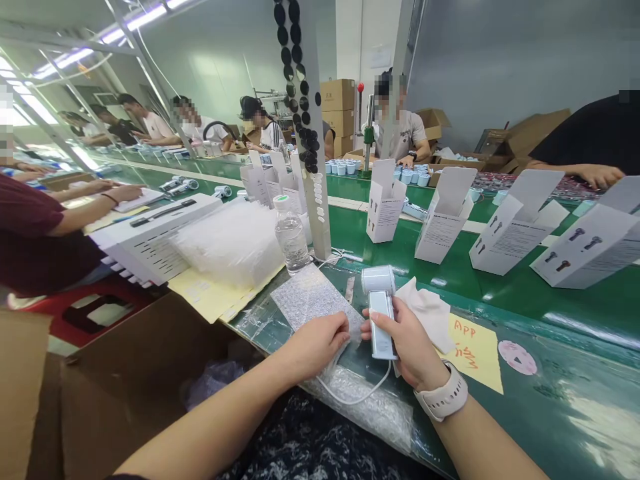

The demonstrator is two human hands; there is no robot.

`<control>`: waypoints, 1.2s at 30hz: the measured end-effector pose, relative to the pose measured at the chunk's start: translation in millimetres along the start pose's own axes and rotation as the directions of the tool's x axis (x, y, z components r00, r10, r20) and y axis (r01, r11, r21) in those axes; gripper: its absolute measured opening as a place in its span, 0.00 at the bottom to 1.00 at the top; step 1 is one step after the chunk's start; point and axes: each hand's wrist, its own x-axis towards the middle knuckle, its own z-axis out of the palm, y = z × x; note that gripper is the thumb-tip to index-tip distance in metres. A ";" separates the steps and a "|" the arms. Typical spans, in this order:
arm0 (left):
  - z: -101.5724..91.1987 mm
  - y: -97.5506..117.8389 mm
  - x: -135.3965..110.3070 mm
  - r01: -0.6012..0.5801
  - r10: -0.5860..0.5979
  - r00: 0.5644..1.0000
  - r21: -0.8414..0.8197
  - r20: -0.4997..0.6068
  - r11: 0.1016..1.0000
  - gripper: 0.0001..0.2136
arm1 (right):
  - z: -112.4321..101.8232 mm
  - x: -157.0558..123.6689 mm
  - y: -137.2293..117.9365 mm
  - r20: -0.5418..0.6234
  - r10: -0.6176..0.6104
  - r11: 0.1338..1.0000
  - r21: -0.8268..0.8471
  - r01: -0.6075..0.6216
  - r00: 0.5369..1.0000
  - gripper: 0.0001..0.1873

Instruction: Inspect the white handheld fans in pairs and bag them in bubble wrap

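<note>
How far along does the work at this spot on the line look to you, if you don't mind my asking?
Already set out: open white cartons stand on the green assembly bench. In hand: the right hand grips a corded white device, and the left hand rests on a bubble-wrap sheet. Left: a stack of clear bubble bags waits nearby.

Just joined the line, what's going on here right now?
A person's right hand holds a white corded handheld device upright, while their left hand rests on a silvery bubble-wrap sheet on the green assembly line. Open white product boxes stand farther along the line, and a co-worker is across it.
</note>
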 end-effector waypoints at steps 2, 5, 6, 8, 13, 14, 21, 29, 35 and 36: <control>3.6 -6.3 6.3 0.015 -0.019 0.999 -0.074 -0.051 0.997 0.04 | -1.8 -3.7 -4.1 0.098 -0.083 0.996 0.001 0.084 0.992 0.25; 3.9 -15.2 15.1 0.018 -0.048 0.991 -0.230 -0.124 0.973 0.03 | -6.8 -5.6 -8.4 0.230 -0.167 0.937 -0.266 0.227 0.959 0.23; 2.8 -17.7 17.2 0.011 -0.055 0.988 -0.290 -0.146 0.957 0.05 | -8.2 -5.0 -8.6 0.242 -0.171 0.883 -0.393 0.257 0.955 0.23; 0.1 -22.4 19.8 -0.003 -0.085 0.980 -0.441 -0.180 0.898 0.08 | -9.2 -3.0 -7.4 0.241 -0.166 0.749 -0.600 0.281 0.956 0.22; -3.9 -34.5 22.5 0.010 -0.237 0.947 -0.719 -0.216 0.695 0.15 | -2.2 -2.5 -3.5 0.310 -0.079 0.555 -0.776 0.300 0.947 0.21; -5.2 -36.1 22.9 0.010 -0.253 0.941 -0.732 -0.223 0.681 0.15 | -0.7 -3.1 -3.5 0.312 -0.061 0.541 -0.788 0.294 0.948 0.21; -24.5 -12.9 12.1 -0.136 -0.032 0.931 -0.426 -0.364 0.894 0.14 | 5.3 -7.1 3.3 0.284 -0.091 0.360 -0.884 0.298 0.954 0.21; -10.0 28.7 -12.1 -0.491 0.589 0.807 0.510 -0.037 0.706 0.18 | 1.8 -3.0 7.0 0.219 -0.088 0.640 -0.735 0.224 0.972 0.04; -22.4 38.3 -20.4 -0.398 0.446 0.858 0.218 -0.256 0.891 0.16 | -4.7 -8.4 -16.8 0.381 0.077 0.997 -0.033 -0.070 0.921 0.26; -25.8 41.8 -23.5 -0.424 0.436 0.855 0.108 -0.282 0.899 0.17 | -4.4 -13.9 -19.0 0.483 0.070 0.993 0.051 -0.107 0.873 0.29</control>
